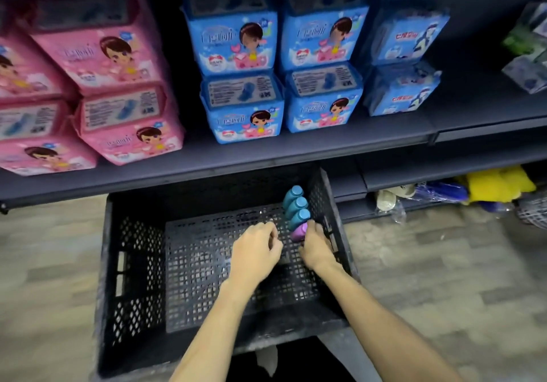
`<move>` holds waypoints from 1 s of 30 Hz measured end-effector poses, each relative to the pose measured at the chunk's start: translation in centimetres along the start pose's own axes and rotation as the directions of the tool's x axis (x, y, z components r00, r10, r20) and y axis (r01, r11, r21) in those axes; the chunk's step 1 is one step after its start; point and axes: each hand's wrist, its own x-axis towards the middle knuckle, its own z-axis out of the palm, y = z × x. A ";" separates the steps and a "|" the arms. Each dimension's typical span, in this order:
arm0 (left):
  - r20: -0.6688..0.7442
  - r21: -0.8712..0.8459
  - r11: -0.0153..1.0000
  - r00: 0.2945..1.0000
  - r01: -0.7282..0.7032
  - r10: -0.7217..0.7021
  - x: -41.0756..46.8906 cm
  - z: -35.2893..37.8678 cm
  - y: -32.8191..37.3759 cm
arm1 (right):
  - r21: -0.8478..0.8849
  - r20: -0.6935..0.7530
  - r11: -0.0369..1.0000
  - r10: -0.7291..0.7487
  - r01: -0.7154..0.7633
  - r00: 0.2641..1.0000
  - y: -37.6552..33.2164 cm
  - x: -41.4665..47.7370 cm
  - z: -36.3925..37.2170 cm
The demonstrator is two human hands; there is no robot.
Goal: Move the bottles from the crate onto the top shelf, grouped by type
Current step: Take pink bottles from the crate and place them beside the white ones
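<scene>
Down in the crate (133, 263), our right hand (316, 250) grips the purple bottle (298, 232) beside three blue bottles (297, 205); our left hand (256, 250) hovers curled, empty.

1. The crate (133, 263) is showing as black moulded plastic, matt, with its perforated walls and floor looking dusty and scuffed.
2. The three blue bottles (297, 205) are looking like smooth plastic with a soft satin sheen.
3. The purple bottle (297, 232) is gleaming a little more, its plastic smooth and glossy.
4. The shelf (266, 156) is appearing as dark painted metal, matt and even.
5. The pink packs (118, 65) and blue packs (236, 47) are wearing thin printed plastic film, glossy and slightly crinkled.
6. The floor (44, 263) is reading as wood-grain planking, dull and grey-brown.
7. The yellow items (500, 186) at the right are looking soft, cloth-like and matt.
</scene>
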 end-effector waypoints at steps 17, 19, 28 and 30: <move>0.037 -0.011 0.994 0.994 0.108 -0.107 0.3 5.8 -0.4 | -0.046 -0.013 0.993 -0.113 0.113 0.993 1.9 3.6 3.2; 0.043 -0.015 0.993 0.992 0.118 -0.117 0.1 5.8 -0.7 | -0.069 -0.020 0.990 -0.123 0.121 0.992 2.2 3.8 3.6; 0.037 0.022 0.980 0.979 0.200 -0.200 -1.0 5.4 -1.4 | 0.017 0.042 0.992 -0.128 0.127 0.991 2.0 4.6 3.3; 0.042 0.025 0.976 0.976 0.215 -0.216 -0.9 5.0 -1.4 | 0.062 0.050 0.992 -0.113 0.110 0.992 1.5 4.4 2.6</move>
